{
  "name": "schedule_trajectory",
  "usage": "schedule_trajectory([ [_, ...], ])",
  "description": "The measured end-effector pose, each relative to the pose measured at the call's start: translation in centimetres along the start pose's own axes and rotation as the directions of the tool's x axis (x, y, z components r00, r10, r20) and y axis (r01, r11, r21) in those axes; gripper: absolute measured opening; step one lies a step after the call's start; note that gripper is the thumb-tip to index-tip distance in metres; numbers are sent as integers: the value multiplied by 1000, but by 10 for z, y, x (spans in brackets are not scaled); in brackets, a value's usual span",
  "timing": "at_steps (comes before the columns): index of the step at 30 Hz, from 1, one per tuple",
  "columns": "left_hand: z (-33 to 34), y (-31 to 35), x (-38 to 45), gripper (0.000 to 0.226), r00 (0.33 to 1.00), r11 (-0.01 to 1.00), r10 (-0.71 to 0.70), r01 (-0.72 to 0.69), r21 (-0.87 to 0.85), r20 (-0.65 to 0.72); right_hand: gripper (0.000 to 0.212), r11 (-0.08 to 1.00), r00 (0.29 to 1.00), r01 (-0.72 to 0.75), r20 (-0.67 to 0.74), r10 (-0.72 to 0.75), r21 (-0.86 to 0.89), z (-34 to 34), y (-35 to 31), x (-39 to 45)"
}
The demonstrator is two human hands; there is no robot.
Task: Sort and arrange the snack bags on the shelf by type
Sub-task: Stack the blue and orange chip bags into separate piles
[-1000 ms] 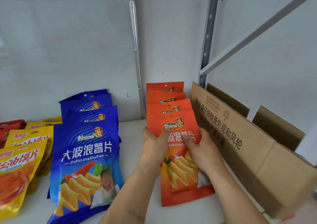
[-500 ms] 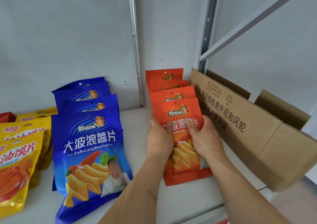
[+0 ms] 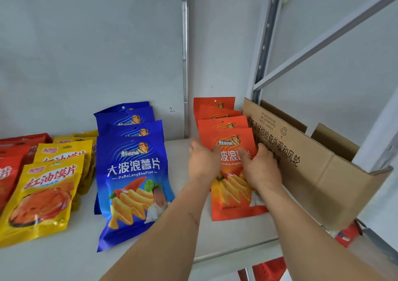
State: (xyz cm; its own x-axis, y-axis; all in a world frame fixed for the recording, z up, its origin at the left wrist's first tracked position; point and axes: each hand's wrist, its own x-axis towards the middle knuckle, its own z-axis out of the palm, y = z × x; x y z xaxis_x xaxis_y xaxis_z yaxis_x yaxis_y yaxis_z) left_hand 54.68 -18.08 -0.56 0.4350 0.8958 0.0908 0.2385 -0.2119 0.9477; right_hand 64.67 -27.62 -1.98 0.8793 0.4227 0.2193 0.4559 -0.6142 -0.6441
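I have both hands on the front orange bag (image 3: 231, 173), my left hand (image 3: 203, 162) curled on its left edge, my right hand (image 3: 261, 168) on its face. Its long axis runs toward 12 o'clock on the shelf (image 3: 226, 237). I count four orange bags, four blue bags (image 3: 131, 173) at 9 o'clock.

Four rows of snack bags (image 3: 133, 173) laid side by side on shelf (image 3: 183, 237), each overlapped front to back. Cardboard box (image 3: 318, 173) placed at right end.
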Motion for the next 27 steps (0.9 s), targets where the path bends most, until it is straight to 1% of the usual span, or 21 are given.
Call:
schedule_trajectory([
  [2,-16,11,-6,53,997,997,67,-65,44,-48,65,994,994,82,-60,-87,-78,-7,-8,-8],
  [4,-37,19,-12,55,984,985,146,-135,108,-106,58,979,976,187,-99,-194,-75,-12,-21,-22],
  [7,-76,15,-16,59,944,964,228,-185,191,-237,54,940,936,341,-96,-338,12,-10,-43,-50],
  [9,-106,5,-17,57,895,950,278,-201,241,-350,55,909,917,398,-36,-397,126,-4,-59,-75],
  [11,-136,-8,-14,58,858,943,258,-124,308,-444,59,885,902,404,63,-428,231,10,-72,-101],
  [13,-165,-25,-4,66,862,934,184,-4,357,-472,64,875,877,391,172,-449,286,29,-80,-123],
  [14,-177,-32,2,72,881,934,122,54,353,-457,67,876,865,380,221,-451,296,38,-84,-131],
  [15,-188,-36,8,80,900,944,49,100,314,-434,68,884,858,364,266,-440,293,47,-86,-138],
  [16,-196,-38,12,87,914,962,-48,150,227,-402,71,898,857,342,299,-419,276,55,-89,-143],
  [17,-202,-40,15,87,923,971,-129,191,141,-364,75,914,863,322,320,-391,248,62,-91,-146],
  [19,-206,-40,20,71,924,962,-257,272,14,-282,84,939,882,296,327,-339,175,72,-97,-148],
  [20,-207,-43,24,66,922,953,-299,300,-35,-246,88,946,889,286,326,-321,152,76,-101,-149],
  [23,-207,-51,38,63,916,924,-374,353,-149,-148,92,962,910,240,317,-269,129,83,-112,-146],
  [25,-210,-54,47,53,907,897,-411,383,-220,-97,92,967,921,234,295,-253,100,85,-118,-145],
  [27,-216,-56,57,54,899,865,-436,411,-288,-28,92,968,924,239,291,-250,74,87,-119,-145],
])
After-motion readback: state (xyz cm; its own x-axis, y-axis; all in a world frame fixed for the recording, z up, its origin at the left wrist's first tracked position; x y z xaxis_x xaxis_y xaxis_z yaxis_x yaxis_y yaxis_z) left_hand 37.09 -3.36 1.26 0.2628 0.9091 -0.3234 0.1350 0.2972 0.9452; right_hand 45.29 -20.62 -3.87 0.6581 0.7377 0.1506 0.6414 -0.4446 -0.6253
